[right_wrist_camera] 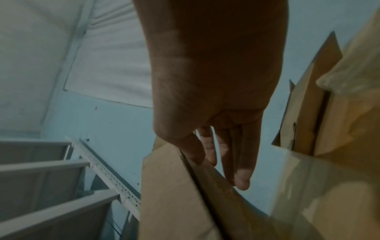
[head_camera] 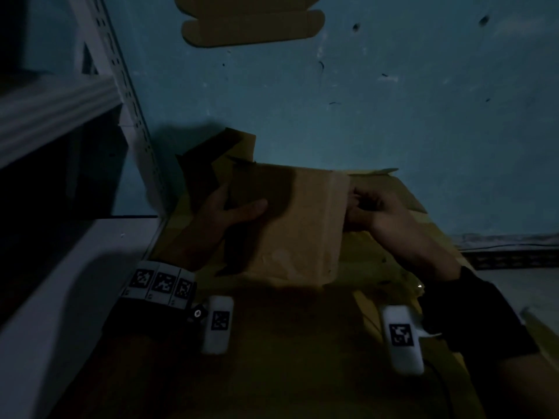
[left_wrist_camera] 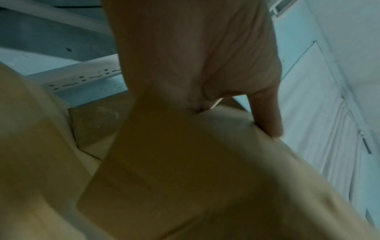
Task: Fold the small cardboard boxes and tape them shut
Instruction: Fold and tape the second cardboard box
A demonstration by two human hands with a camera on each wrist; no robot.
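Observation:
A small brown cardboard box (head_camera: 296,225) is held up between both hands in the dim middle of the head view. My left hand (head_camera: 233,213) grips its left side, thumb lying across the top face and fingers hidden underneath. In the left wrist view the box (left_wrist_camera: 185,162) fills the lower frame below the left hand (left_wrist_camera: 195,48). My right hand (head_camera: 369,210) pinches the box's right edge. In the right wrist view the right hand (right_wrist_camera: 216,81) has its thumb on one side of the box (right_wrist_camera: 168,186) panel and nearly straight fingers on the other.
A flat cardboard blank (head_camera: 251,25) lies on the blue surface at the top. White metal shelving (head_camera: 60,110) stands at the left. More flattened cardboard (head_camera: 408,201) is piled under and behind the box, with a dark folded piece (head_camera: 211,158) at the back left.

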